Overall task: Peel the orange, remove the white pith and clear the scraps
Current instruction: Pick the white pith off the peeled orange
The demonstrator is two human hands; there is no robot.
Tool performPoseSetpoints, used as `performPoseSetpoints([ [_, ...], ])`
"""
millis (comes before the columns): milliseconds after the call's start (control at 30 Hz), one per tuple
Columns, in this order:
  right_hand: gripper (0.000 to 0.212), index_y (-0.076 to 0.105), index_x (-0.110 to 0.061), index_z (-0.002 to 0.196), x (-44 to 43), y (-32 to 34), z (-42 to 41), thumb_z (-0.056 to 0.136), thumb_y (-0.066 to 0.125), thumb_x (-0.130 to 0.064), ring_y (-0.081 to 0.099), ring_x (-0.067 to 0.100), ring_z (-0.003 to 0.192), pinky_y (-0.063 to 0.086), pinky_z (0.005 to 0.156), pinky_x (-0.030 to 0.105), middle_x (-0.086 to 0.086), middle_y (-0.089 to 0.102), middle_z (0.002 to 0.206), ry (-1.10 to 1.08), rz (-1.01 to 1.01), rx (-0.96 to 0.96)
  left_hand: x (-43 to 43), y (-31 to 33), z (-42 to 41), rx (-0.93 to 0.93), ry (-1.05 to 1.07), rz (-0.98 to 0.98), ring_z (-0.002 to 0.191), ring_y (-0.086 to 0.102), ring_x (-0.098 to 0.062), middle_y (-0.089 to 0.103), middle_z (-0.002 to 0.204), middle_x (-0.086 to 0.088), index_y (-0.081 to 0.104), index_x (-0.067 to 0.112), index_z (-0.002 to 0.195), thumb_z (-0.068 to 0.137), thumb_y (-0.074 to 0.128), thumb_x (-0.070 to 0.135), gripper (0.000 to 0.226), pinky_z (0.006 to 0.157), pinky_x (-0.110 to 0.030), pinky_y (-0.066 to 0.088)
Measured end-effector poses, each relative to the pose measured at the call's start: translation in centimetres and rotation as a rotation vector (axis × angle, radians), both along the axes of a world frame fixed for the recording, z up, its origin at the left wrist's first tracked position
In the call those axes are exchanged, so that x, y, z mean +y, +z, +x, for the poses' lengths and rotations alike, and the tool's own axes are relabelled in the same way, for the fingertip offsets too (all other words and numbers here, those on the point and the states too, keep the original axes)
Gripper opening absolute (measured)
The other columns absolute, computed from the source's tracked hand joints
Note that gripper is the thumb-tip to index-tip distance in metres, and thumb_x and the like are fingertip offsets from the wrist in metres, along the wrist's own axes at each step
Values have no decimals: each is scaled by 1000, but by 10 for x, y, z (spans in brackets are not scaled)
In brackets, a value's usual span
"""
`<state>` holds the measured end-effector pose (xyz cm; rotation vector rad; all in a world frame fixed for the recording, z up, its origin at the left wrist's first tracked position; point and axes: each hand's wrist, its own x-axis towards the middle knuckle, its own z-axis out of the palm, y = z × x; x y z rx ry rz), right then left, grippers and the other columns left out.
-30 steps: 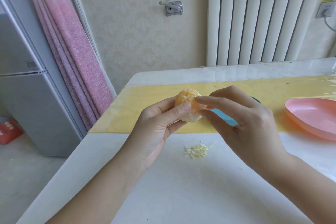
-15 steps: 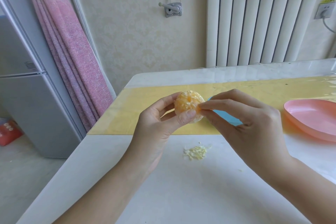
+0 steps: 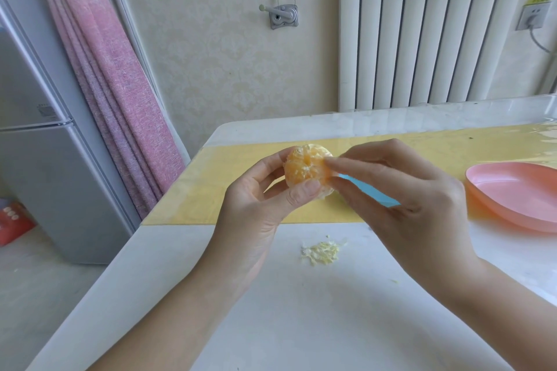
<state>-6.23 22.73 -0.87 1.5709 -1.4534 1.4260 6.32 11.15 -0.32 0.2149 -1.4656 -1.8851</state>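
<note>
A peeled orange (image 3: 306, 167), with white pith strands still on it, is held above the table's yellow strip. My left hand (image 3: 256, 214) grips it from the left, thumb under its front and fingers behind. My right hand (image 3: 413, 208) comes in from the right, with fingertip and thumb pinching at the fruit's right side. A small pile of pith scraps (image 3: 322, 252) lies on the white table below the hands.
A pink dish (image 3: 512, 199) sits at the right on the white table (image 3: 271, 310). A blue object (image 3: 370, 190) shows partly behind my right hand. A grey fridge (image 3: 45, 159) and pink curtain (image 3: 114, 93) stand left of the table edge.
My left hand has turned the orange, so its segmented top faces me more. The right fingertips have shifted from the fruit's front to its right side.
</note>
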Motion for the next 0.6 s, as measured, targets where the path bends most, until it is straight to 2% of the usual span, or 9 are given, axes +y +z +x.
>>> performPoseSetpoints([
  [200,9,76,-7,89,1,0,-1,85,69,-10,59,6,70,48,58,20,4,67,86,3,-16,33,1,-1,-1,-4,-10,39,98,69,-19,72,107,-10,69,9,107,58,80,16,51,81,-22,54],
  [300,7,75,-7,86,1,2,-1,84,70,-11,62,10,74,48,62,23,3,66,86,-10,7,45,0,-1,-1,-10,-5,34,97,69,-18,72,106,-9,68,8,109,59,80,12,51,79,-21,54],
  [400,5,73,-6,83,0,3,-1,83,70,-10,61,9,76,47,67,20,3,65,87,-2,39,46,0,-1,0,-24,-1,21,98,69,-18,71,109,-10,67,9,110,57,80,18,56,80,-21,53],
  [600,1,70,-6,80,2,5,-1,80,71,-7,60,11,75,46,64,22,1,64,88,13,58,39,1,-1,0,-46,-33,38,101,67,-26,65,119,-23,65,4,115,61,79,19,58,91,-28,54],
])
